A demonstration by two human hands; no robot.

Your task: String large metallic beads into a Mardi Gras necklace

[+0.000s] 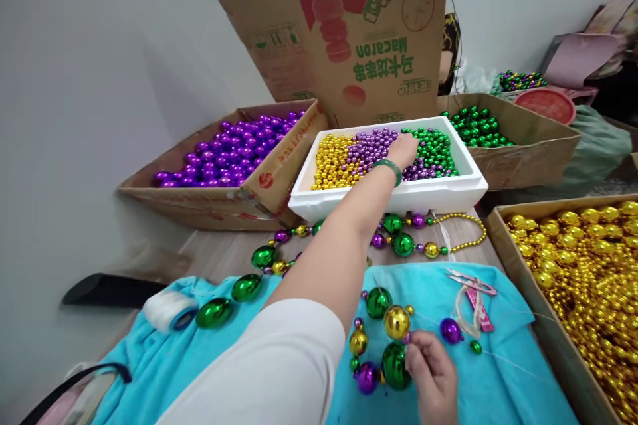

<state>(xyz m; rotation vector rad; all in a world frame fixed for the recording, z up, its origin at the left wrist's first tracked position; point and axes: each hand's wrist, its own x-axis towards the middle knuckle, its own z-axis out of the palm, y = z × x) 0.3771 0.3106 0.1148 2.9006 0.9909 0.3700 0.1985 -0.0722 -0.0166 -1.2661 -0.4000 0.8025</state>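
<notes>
My left hand [405,148], with a green bangle [389,171] at the wrist, reaches into a white foam box [383,194]. Its fingertips are hidden among small purple beads [371,146] and green beads [434,146]; small gold beads [331,163] fill the box's left part. Low on the right, my right hand [432,372] pinches a bead string beside a large green bead [395,365] and a gold ball bead [397,323]. This strand curves over a turquoise towel [518,372]. A loose purple bead [451,331] and a little green bead [475,346] lie right of that hand.
Pink thread snips [472,281] lie on the towel; a white thread spool [169,309] is at left. A finished-looking bead garland [403,245] runs behind. Cardboard boxes hold purple beads [234,153], green beads [476,126] and gold beads [588,279]. A tall carton [369,33] stands behind.
</notes>
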